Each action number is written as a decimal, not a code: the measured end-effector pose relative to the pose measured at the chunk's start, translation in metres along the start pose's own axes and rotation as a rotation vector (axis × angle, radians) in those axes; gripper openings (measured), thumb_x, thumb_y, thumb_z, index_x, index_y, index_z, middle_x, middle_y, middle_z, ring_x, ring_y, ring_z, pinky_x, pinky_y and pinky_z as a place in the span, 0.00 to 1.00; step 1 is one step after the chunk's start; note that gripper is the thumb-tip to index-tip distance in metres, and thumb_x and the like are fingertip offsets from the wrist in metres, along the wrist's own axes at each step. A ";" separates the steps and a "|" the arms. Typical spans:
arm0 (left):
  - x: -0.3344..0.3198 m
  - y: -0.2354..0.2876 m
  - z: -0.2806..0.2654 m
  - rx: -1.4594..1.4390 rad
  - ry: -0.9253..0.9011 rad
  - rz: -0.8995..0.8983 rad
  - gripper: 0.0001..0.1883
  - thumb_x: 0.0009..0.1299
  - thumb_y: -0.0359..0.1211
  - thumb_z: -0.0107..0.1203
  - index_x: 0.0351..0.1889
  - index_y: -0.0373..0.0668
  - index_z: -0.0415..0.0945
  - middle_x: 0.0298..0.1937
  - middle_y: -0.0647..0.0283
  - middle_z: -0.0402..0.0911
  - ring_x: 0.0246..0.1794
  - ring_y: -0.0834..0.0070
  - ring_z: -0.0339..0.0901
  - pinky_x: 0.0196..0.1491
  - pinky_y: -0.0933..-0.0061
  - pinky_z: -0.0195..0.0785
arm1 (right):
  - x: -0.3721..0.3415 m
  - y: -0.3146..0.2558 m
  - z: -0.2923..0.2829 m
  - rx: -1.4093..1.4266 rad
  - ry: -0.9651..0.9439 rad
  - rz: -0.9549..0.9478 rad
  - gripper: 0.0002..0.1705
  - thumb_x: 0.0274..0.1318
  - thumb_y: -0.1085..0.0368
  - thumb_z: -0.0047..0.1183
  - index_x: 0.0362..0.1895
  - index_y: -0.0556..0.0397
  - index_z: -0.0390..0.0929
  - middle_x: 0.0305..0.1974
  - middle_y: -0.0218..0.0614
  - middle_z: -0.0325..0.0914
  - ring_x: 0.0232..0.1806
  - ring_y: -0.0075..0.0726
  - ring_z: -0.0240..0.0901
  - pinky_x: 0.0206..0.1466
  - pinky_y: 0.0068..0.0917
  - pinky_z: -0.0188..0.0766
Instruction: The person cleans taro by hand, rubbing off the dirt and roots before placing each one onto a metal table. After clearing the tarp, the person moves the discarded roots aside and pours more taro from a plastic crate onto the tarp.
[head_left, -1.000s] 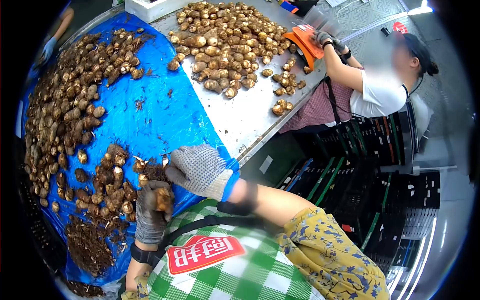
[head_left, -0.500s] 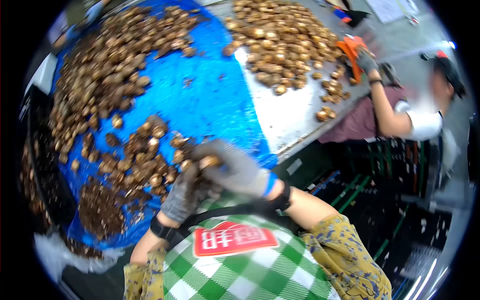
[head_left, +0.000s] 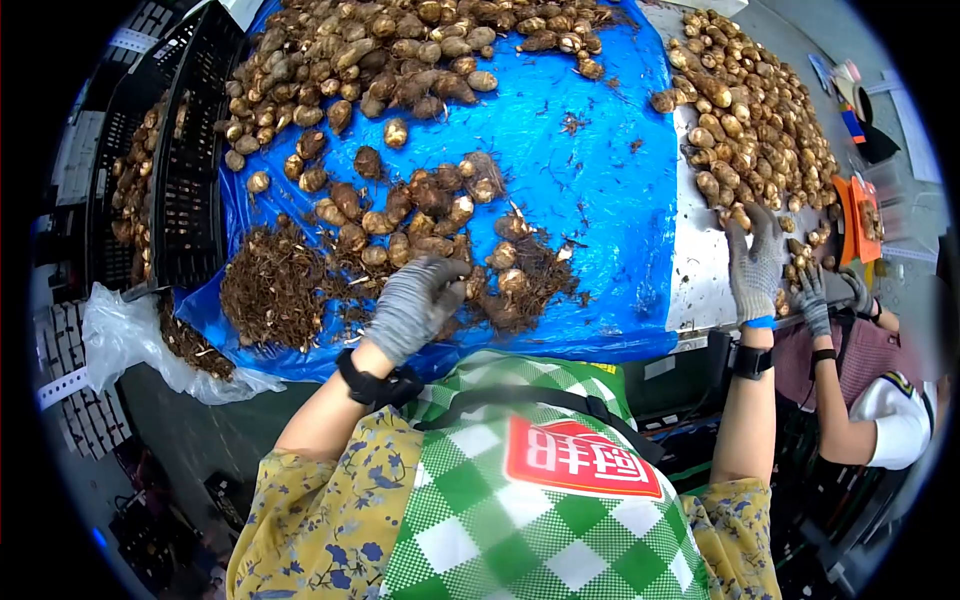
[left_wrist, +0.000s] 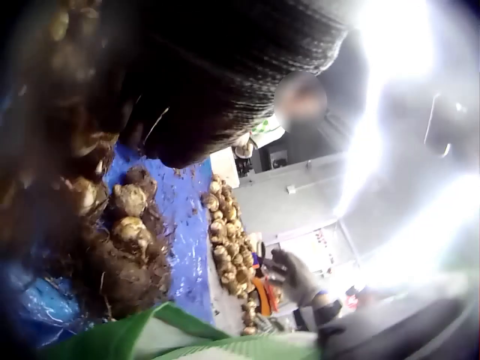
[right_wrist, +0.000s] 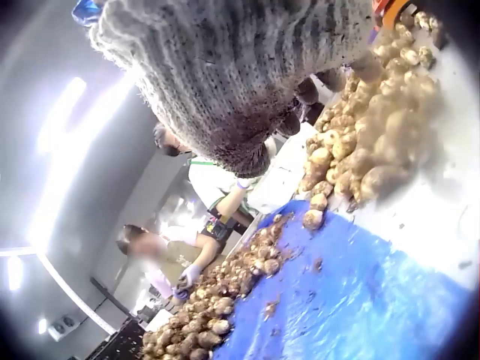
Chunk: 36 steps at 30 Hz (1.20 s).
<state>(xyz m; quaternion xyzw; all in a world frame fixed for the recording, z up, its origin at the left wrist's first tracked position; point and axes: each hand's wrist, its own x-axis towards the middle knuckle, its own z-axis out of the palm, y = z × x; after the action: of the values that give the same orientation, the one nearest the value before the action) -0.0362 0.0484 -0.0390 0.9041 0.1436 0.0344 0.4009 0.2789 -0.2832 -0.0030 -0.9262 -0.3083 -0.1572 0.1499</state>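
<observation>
My gloved left hand (head_left: 415, 305) is low over the blue sheet (head_left: 600, 180), fingers loosely bent, beside a cluster of brown, root-covered taro corms (head_left: 400, 215). In the left wrist view its dark glove (left_wrist: 232, 82) hides the palm; muddy taros (left_wrist: 131, 217) lie close by. My right hand (head_left: 755, 265) reaches out over the metal table, fingers extended, at the near edge of a pile of cleaner taros (head_left: 755, 110). The right wrist view shows its soiled knitted glove (right_wrist: 232, 82) above that pile, with some taros blurred beside it.
A heap of loose roots (head_left: 275, 285) lies left of my left hand. At the left stands a black crate (head_left: 190, 150). Another person's gloved hand (head_left: 812, 302) is just right of my right hand, near an orange scale (head_left: 858, 220).
My hands were together earlier, with a taro between them. They have parted: the right reached out to the cleaner pile, and the left moved to the muddy cluster. The head view swung left.
</observation>
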 end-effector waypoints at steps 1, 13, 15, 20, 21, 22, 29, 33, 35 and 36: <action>0.005 0.008 0.003 0.220 -0.031 0.011 0.16 0.59 0.34 0.59 0.46 0.45 0.80 0.40 0.57 0.79 0.40 0.59 0.76 0.47 0.59 0.69 | 0.001 -0.024 -0.007 0.117 -0.072 0.046 0.16 0.56 0.58 0.59 0.47 0.47 0.75 0.55 0.43 0.69 0.50 0.47 0.73 0.45 0.34 0.73; 0.019 -0.009 0.039 0.714 -0.127 0.165 0.27 0.47 0.38 0.65 0.49 0.47 0.79 0.54 0.58 0.75 0.58 0.59 0.68 0.60 0.52 0.58 | -0.024 -0.132 -0.022 0.446 -0.412 -0.044 0.15 0.50 0.64 0.60 0.43 0.51 0.76 0.54 0.52 0.71 0.54 0.58 0.71 0.53 0.44 0.70; 0.023 0.010 0.022 0.525 -0.170 0.093 0.31 0.46 0.37 0.66 0.52 0.45 0.77 0.53 0.55 0.75 0.57 0.57 0.69 0.59 0.54 0.61 | -0.030 -0.137 -0.023 0.541 -0.431 -0.098 0.15 0.51 0.64 0.59 0.43 0.52 0.76 0.52 0.51 0.72 0.51 0.55 0.72 0.49 0.41 0.72; 0.027 0.054 -0.005 -0.165 -0.156 0.053 0.34 0.57 0.34 0.63 0.63 0.41 0.68 0.47 0.50 0.78 0.47 0.55 0.76 0.54 0.60 0.68 | -0.044 -0.175 -0.031 0.899 -0.714 0.154 0.14 0.50 0.61 0.62 0.39 0.54 0.78 0.31 0.43 0.78 0.31 0.44 0.76 0.34 0.33 0.72; 0.029 0.069 -0.006 -0.189 -0.149 0.080 0.34 0.57 0.34 0.63 0.64 0.40 0.67 0.46 0.50 0.78 0.46 0.55 0.77 0.52 0.61 0.69 | -0.045 -0.185 -0.032 0.872 -0.737 0.171 0.15 0.49 0.58 0.63 0.37 0.55 0.78 0.29 0.43 0.78 0.30 0.43 0.76 0.33 0.34 0.72; 0.030 0.078 -0.004 -0.215 -0.142 0.109 0.34 0.58 0.34 0.63 0.65 0.40 0.66 0.46 0.50 0.79 0.45 0.56 0.78 0.51 0.62 0.70 | -0.045 -0.195 -0.035 0.843 -0.758 0.188 0.17 0.49 0.55 0.63 0.35 0.55 0.78 0.27 0.43 0.77 0.28 0.42 0.76 0.33 0.34 0.71; 0.038 0.115 0.013 -0.391 -0.167 0.015 0.38 0.60 0.33 0.66 0.67 0.37 0.61 0.56 0.52 0.77 0.55 0.65 0.76 0.58 0.66 0.67 | -0.040 -0.199 -0.030 0.727 -0.454 0.073 0.14 0.55 0.56 0.57 0.32 0.55 0.77 0.25 0.49 0.75 0.26 0.56 0.74 0.28 0.43 0.68; 0.041 0.110 0.018 -0.566 -0.162 0.141 0.36 0.62 0.35 0.65 0.67 0.38 0.62 0.54 0.54 0.76 0.49 0.70 0.77 0.53 0.70 0.70 | -0.043 -0.197 -0.036 0.765 -0.258 -0.008 0.04 0.55 0.68 0.55 0.29 0.54 0.77 0.23 0.48 0.73 0.25 0.55 0.72 0.27 0.41 0.67; 0.040 0.109 0.015 -1.016 -0.363 -0.101 0.36 0.62 0.35 0.65 0.67 0.40 0.62 0.48 0.56 0.77 0.44 0.73 0.76 0.47 0.72 0.71 | -0.043 -0.191 -0.037 0.754 -0.297 -0.054 0.06 0.54 0.69 0.55 0.26 0.55 0.75 0.21 0.47 0.70 0.22 0.53 0.69 0.25 0.40 0.65; 0.040 0.109 0.013 -1.241 -0.458 -0.229 0.36 0.62 0.34 0.65 0.67 0.40 0.62 0.45 0.57 0.77 0.41 0.75 0.76 0.45 0.73 0.72 | -0.041 -0.186 -0.037 0.697 -0.320 -0.031 0.06 0.55 0.69 0.55 0.25 0.54 0.75 0.21 0.46 0.70 0.21 0.53 0.69 0.24 0.40 0.64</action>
<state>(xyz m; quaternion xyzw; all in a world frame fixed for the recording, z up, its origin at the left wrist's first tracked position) 0.0299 -0.0186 0.0300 0.4694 0.1033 -0.1250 0.8680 0.1252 -0.1759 0.0483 -0.8277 -0.3768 0.1012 0.4034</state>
